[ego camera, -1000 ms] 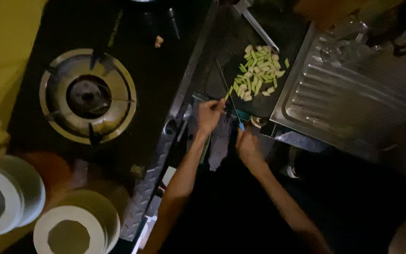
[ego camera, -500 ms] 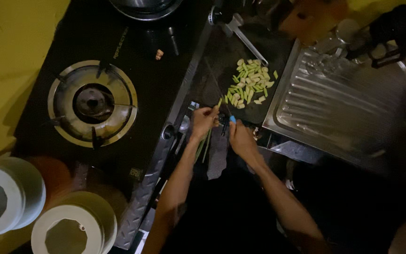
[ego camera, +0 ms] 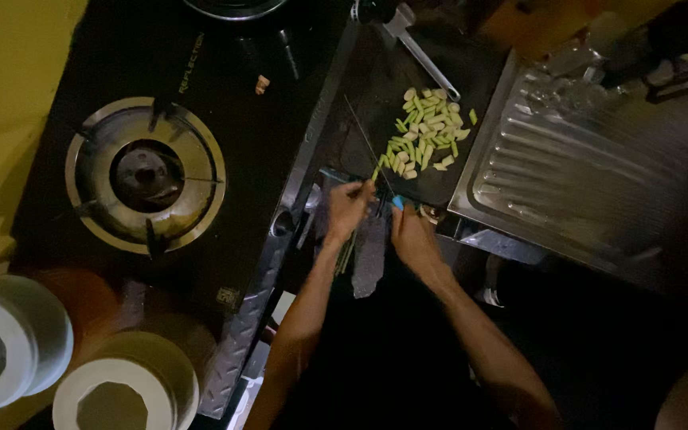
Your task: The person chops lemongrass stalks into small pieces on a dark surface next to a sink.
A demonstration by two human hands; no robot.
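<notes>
Clearly dim, so details are rough: the left hand (ego camera: 349,209) is curled closed around a bunch of thin green stalks (ego camera: 347,248), pinching them near the near edge of the dark cutting board (ego camera: 376,103), stalk ends trailing back toward the person over the counter edge; the right hand (ego camera: 412,236) is closed on the blue handle of a knife (ego camera: 369,147), its thin blade reaching out over the board. Risk as I judge it: low light plus left fingertips just beside the blade line, so a slip could nick a finger; the stalks overhang the board, so pieces could drop off the edge toward the stove (ego camera: 146,175) gap. The knife's long axis runs from handle at lower right to tip at upper left, pointing away from the person. The stalks run roughly near-to-far, cut end at the board. A pile of cut green pieces (ego camera: 428,134) sits on the board's far right, near the steel sink drainer (ego camera: 583,183)
</notes>
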